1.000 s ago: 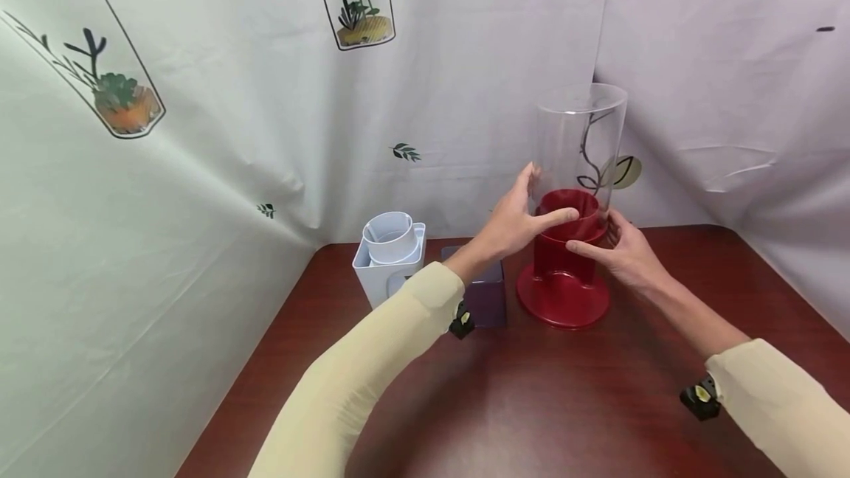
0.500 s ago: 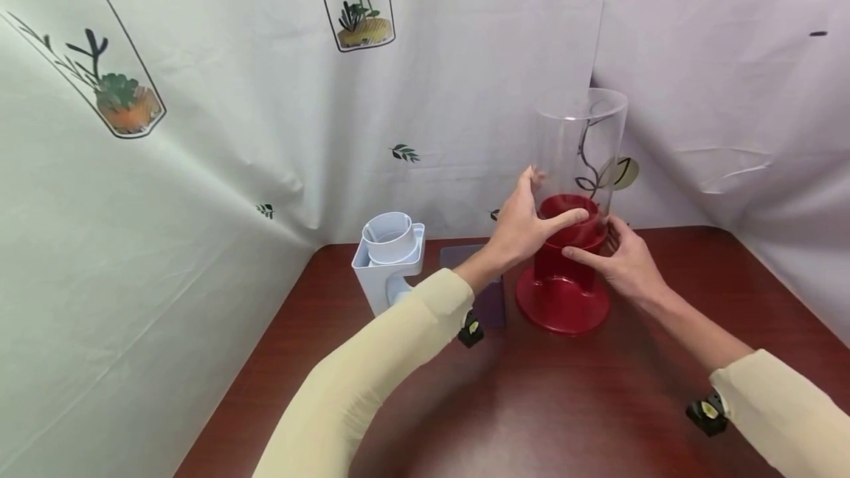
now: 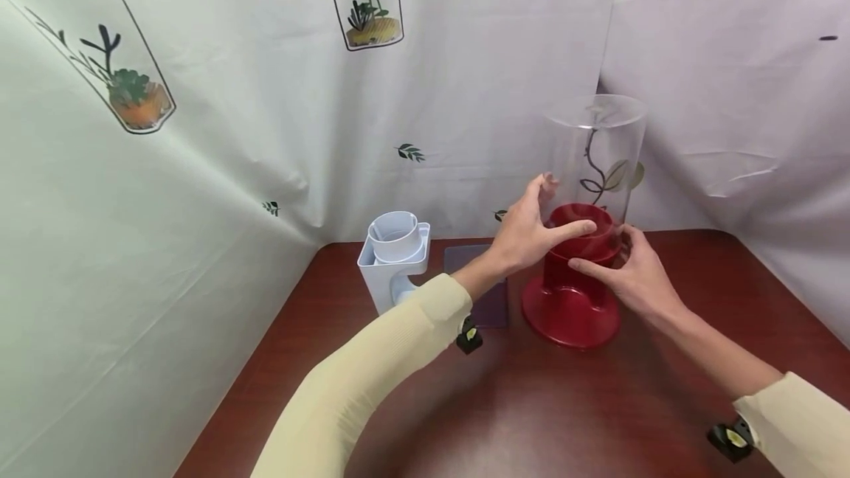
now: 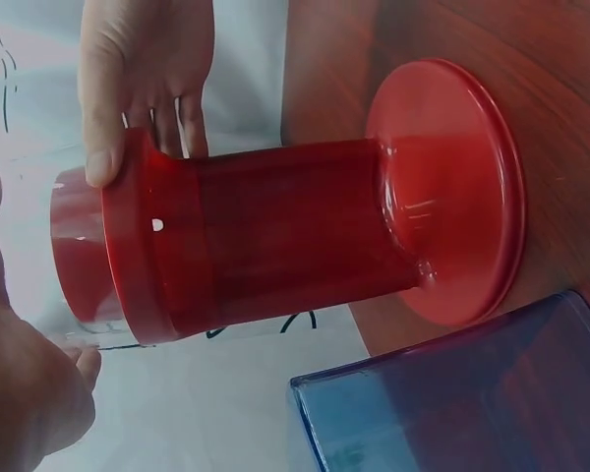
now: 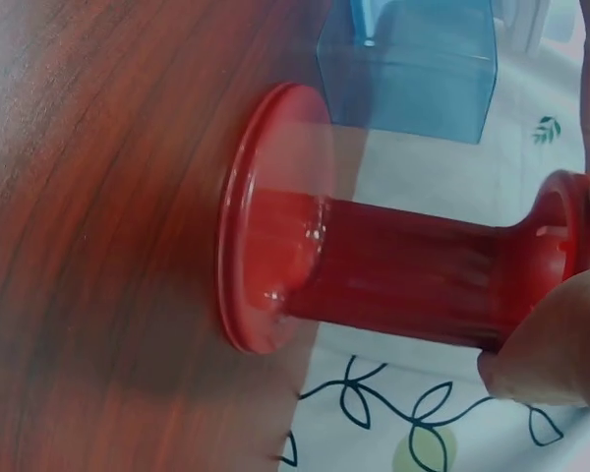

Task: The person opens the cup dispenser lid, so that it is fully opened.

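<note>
A red dispenser-like stand has a round foot, a column and a wide collar at the top. A clear cylinder rises upright from that collar. My left hand holds the cylinder's lower part from the left, thumb across its front. From the right, my right hand grips the red collar, its thumb in front and its other fingers partly hidden behind. In the right wrist view the red column runs from the foot to the collar beside my right thumb.
A see-through blue box stands on the dark red-brown table, just left of the red foot, partly behind my left forearm. Farther left is a pale blue-white container with a round cup-like top. A patterned white cloth hangs behind.
The red stand and clear cylinder have shifted toward me, and both hands have moved along with them, keeping their hold. The head view has turned slightly.
</note>
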